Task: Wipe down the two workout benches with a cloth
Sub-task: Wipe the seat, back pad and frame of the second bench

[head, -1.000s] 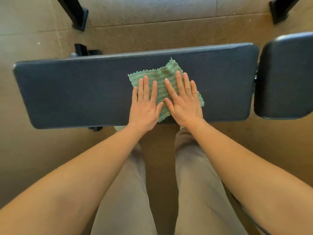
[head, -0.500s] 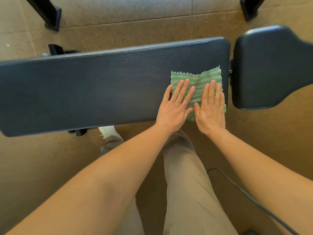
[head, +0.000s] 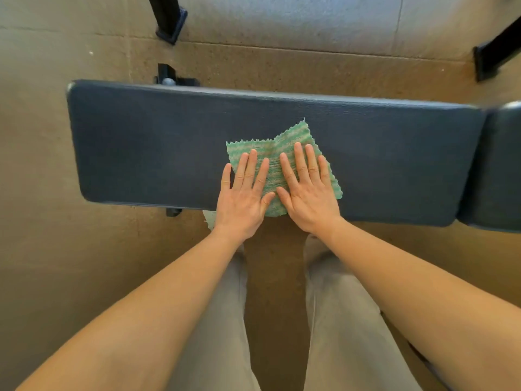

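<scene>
A long dark blue bench pad (head: 141, 142) runs left to right in front of me. On its middle, near the front edge, lies a green and white striped cloth (head: 270, 149), slightly rumpled. My left hand (head: 242, 198) presses flat on the cloth's left part with its fingers spread. Beside it, my right hand (head: 307, 193) lies flat on the right part, thumbs almost touching. Neither hand grips the cloth. A second dark pad (head: 496, 170) adjoins the long one at the right edge of view.
Brown speckled floor surrounds the bench. Black frame feet stand at the back left (head: 169, 24) and back right (head: 490, 57), and bench frame parts (head: 172, 79) show behind the pad's left end. My legs in beige trousers (head: 220, 320) stand close to the pad's front edge.
Both hands slid the cloth from the pad's middle to its right end, then back left to the middle. The hands stayed flat on it throughout.
</scene>
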